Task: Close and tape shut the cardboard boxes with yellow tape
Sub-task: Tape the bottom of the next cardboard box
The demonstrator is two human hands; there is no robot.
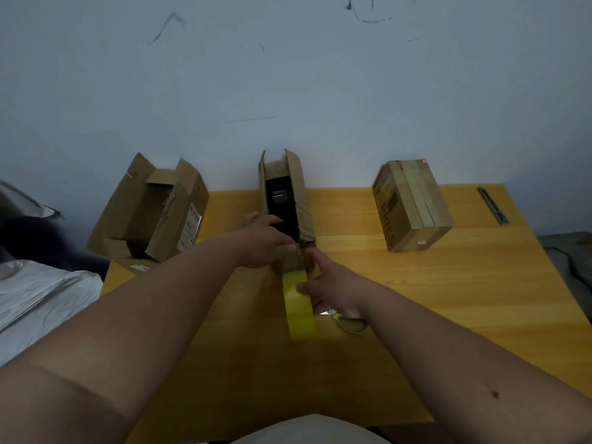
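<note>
Tape, bright yellow, runs in a long strip from the near end of the middle box down toward the person. The middle box stands in the middle of the counter, near the wall. Its top flaps stand up and something black shows inside.

The right hand pinches the strip by its edge, so that grip is clamped on the tape. The left hand rests at the near end of the middle box, with its fingers curled together on a small thing at the box edge. I cannot tell what that small thing is.

Scissors with pale yellow handles lie on the counter just under the right wrist.

An open box sits at the left edge of the counter, tipped over, with its flaps wide apart. A closed box sits well apart on the right, with tape across its top and dark letters on its side.

A thin dark tool lies near the far right corner. A grey bag lies beside the counter on the left.
</note>
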